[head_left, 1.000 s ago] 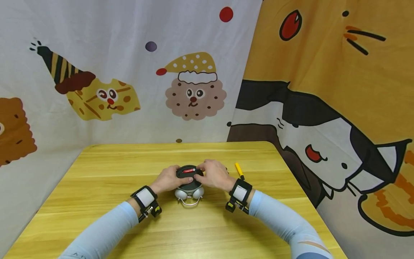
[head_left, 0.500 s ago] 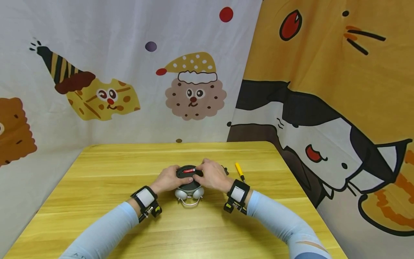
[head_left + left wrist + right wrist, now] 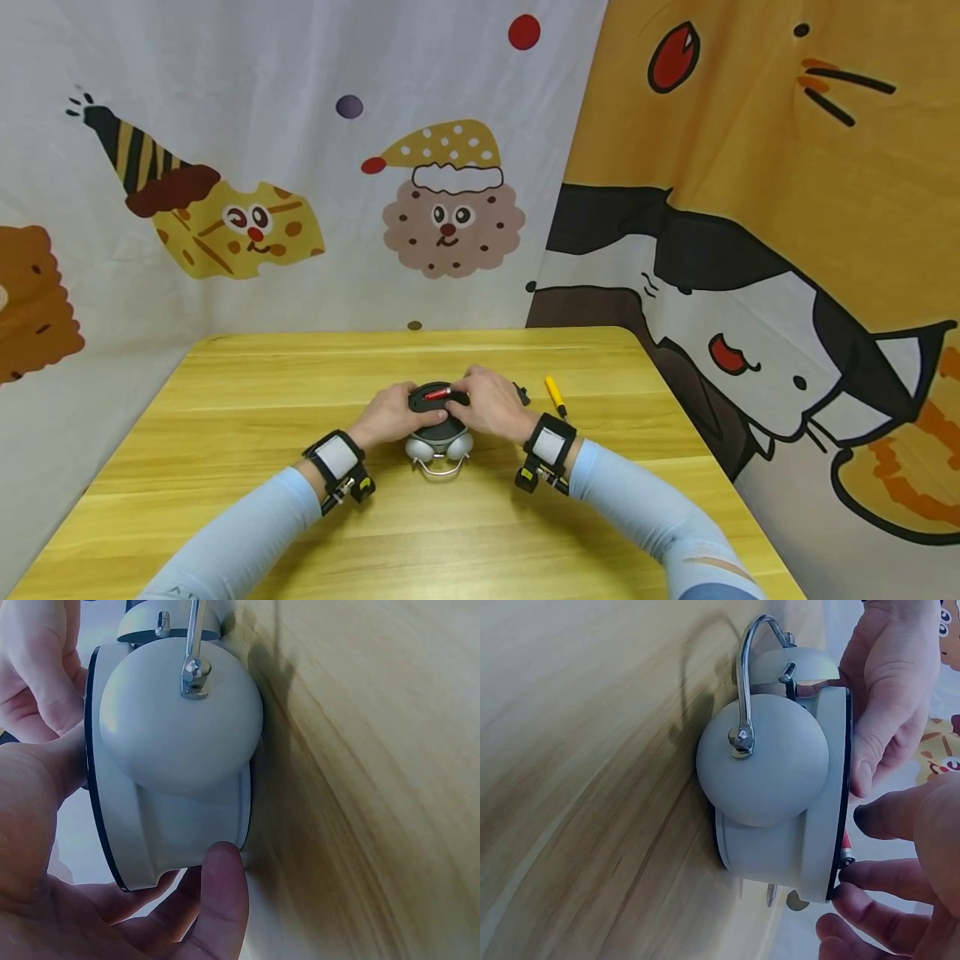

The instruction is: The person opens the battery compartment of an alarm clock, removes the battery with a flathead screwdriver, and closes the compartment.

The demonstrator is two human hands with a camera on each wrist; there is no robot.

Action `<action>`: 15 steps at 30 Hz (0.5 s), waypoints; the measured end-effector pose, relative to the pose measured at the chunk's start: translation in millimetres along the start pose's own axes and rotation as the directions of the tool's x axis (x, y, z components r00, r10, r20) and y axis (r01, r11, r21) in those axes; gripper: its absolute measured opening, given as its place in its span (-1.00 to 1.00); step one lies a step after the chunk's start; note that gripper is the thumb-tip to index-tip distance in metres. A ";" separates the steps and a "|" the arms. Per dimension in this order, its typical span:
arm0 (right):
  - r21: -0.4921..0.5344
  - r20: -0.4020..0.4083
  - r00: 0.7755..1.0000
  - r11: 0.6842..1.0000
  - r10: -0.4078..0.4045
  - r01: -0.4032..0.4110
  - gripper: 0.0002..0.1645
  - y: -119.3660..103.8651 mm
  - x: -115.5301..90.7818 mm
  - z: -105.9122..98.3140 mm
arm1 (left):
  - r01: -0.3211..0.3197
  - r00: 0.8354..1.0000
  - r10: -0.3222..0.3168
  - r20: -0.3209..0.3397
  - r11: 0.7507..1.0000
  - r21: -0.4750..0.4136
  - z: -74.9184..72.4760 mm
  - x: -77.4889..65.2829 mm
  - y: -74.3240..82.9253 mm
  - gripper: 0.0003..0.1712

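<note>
One battery [image 3: 437, 394] tilts more now, left hand [image 3: 390, 415] gripping clock [image 3: 441, 432], right hand [image 3: 491, 405] unclenched.

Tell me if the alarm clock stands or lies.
The alarm clock lies down: in the head view, its black back faces up and its bells point sideways.

Alarm clock [image 3: 441, 431]: face hidden underneath
Red battery [image 3: 847, 841]: mostly hidden behind clock, right wrist view
Black piece [image 3: 522, 394]: partly hidden, too small to identify
Sleeves [image 3: 232, 533]: cut off, head view
</note>
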State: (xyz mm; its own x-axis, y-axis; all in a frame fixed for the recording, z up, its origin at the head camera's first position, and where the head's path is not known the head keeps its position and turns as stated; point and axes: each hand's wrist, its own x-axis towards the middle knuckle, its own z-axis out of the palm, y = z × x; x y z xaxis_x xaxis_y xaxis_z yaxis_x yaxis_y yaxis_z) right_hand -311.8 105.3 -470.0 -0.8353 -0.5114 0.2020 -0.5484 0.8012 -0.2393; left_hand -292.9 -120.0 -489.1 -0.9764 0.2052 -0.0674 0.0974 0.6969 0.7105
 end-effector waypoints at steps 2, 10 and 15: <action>0.005 -0.003 1.000 1.000 -0.004 0.004 -0.63 -1.1 0.7 -1.3 | 0.002 1.000 -0.002 0.000 1.000 -0.003 -0.2 -0.1 0.4 -0.26; 0.059 -0.030 1.000 0.998 0.006 -0.004 -0.68 -3.7 6.8 -2.5 | 0.005 1.000 -0.005 -0.002 1.000 -0.005 0.0 -0.7 1.0 -0.28; 0.071 -0.072 0.997 0.997 -0.009 0.014 -0.71 -2.5 11.6 0.2 | 0.006 1.000 -0.006 -0.006 1.000 -0.007 0.0 -0.2 0.4 -0.28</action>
State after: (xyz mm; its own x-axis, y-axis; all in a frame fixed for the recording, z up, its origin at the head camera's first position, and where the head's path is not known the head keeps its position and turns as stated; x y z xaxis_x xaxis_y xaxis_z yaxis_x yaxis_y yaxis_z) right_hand -320.1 97.3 -467.3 -0.8253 -0.4949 0.2720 -0.5616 0.7700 -0.3029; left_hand -292.7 -119.8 -488.8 -0.9782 0.1967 -0.0671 0.0903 0.6931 0.7152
